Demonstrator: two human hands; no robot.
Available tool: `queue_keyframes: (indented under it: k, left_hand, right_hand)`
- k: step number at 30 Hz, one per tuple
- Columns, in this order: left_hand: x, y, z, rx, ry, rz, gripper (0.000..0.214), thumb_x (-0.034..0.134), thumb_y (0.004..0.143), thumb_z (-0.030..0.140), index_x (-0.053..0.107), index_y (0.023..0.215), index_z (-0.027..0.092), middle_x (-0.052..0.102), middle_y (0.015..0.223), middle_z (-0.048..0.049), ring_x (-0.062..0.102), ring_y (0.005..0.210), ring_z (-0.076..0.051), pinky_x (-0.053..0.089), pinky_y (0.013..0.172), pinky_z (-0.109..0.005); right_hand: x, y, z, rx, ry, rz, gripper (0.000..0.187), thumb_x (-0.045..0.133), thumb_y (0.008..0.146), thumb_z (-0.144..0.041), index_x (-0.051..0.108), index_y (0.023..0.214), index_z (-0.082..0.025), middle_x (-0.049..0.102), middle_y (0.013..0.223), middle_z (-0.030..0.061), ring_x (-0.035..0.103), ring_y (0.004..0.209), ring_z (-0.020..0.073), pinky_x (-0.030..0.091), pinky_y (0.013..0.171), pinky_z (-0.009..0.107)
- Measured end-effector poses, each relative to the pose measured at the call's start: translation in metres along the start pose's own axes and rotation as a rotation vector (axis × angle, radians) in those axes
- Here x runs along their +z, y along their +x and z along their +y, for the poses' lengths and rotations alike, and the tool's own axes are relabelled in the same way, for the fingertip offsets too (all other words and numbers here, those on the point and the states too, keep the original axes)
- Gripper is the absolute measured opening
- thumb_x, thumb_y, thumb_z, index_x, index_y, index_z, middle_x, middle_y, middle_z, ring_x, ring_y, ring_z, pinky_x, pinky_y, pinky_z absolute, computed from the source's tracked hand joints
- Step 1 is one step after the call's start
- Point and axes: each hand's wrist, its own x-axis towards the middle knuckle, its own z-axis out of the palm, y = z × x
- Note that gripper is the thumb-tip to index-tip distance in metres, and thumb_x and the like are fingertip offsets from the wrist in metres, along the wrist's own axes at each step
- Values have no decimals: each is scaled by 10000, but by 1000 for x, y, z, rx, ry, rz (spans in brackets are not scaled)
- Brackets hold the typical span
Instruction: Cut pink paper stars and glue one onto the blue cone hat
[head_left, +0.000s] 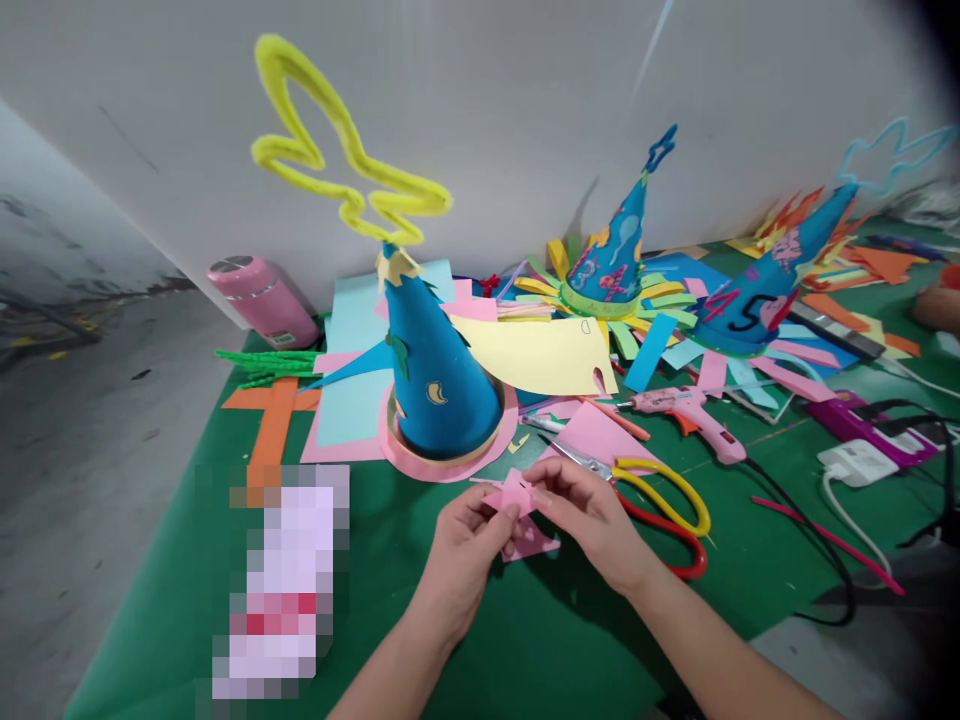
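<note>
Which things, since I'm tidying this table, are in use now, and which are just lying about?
In use: pink paper star, pinched by left hand and right hand; pink scrap below it.
Lying about: scissors, glue gun, pink bottle, blue cone hat, power strip.

We pinch a small pink paper star (pixel 512 497) between our left hand (pixel 465 545) and right hand (pixel 589 520), fingertips of both closed on it. It sits over a pink scrap (pixel 536 545) lying on the green table (pixel 525 650), near the front edge. Scissors (pixel 664 500) with yellow and red handles lie just right of our right hand. Behind the star a blue cone hat (pixel 442 380) stands on a pink ring (pixel 450 467), topped by a yellow pipe cleaner (pixel 345 170). A pink glue gun (pixel 686 408) lies further right. Another decorated hat (pixel 615 262) stands toward the far edge.
</note>
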Motion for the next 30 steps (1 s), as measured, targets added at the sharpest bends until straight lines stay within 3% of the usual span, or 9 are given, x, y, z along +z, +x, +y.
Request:
queue_keyframes:
  k: [3, 9, 14, 18, 23, 30]
  left_hand:
    - [0, 0, -1, 13, -5, -14, 143, 671, 671, 250, 582, 677, 138, 545, 545, 37, 460, 491, -67, 360, 482, -192]
    - [-3, 0, -6, 29, 84, -33, 158, 615, 728, 268, 574, 651, 135, 582, 581, 5, 484, 499, -81, 357, 495, -218]
    - [-2, 1, -6, 27, 150, -24, 212, 624, 717, 289, 544, 603, 129, 502, 511, 31, 422, 476, -66, 319, 472, -206]
    - [-2, 2, -5, 16, 180, -43, 235, 630, 704, 311, 541, 591, 126, 475, 487, 39, 378, 452, -55, 284, 446, -197]
    - [-3, 1, -4, 2, 162, -41, 219, 634, 695, 284, 529, 575, 134, 492, 477, 37, 395, 441, -59, 281, 433, -196]
    - [-5, 1, 2, -28, 162, -71, 207, 624, 702, 239, 505, 565, 138, 525, 503, 28, 419, 445, -60, 300, 455, -201]
  right_hand:
    - [-2, 1, 2, -21, -52, -40, 99, 587, 763, -234, 576, 841, -175, 525, 710, -15, 488, 654, 110, 409, 600, 223]
    - [8, -1, 9, -58, -18, 98, 101, 581, 766, -249, 534, 835, -192, 487, 688, -34, 472, 602, 91, 409, 553, 205]
    - [5, 2, 8, -56, -74, 9, 148, 565, 776, -236, 559, 919, -200, 511, 781, -2, 495, 657, 109, 435, 584, 231]
    - [-3, 7, 6, -190, -208, -48, 69, 590, 763, -211, 634, 816, -203, 532, 876, 34, 530, 813, 160, 453, 680, 278]
    - [-13, 8, 1, -309, -295, -128, 119, 618, 755, -179, 688, 829, -240, 504, 1015, 58, 464, 1044, 205, 415, 848, 333]
    - [-20, 2, 2, -373, -327, -177, 216, 597, 771, -128, 687, 900, -275, 510, 978, 45, 498, 975, 178, 436, 792, 295]
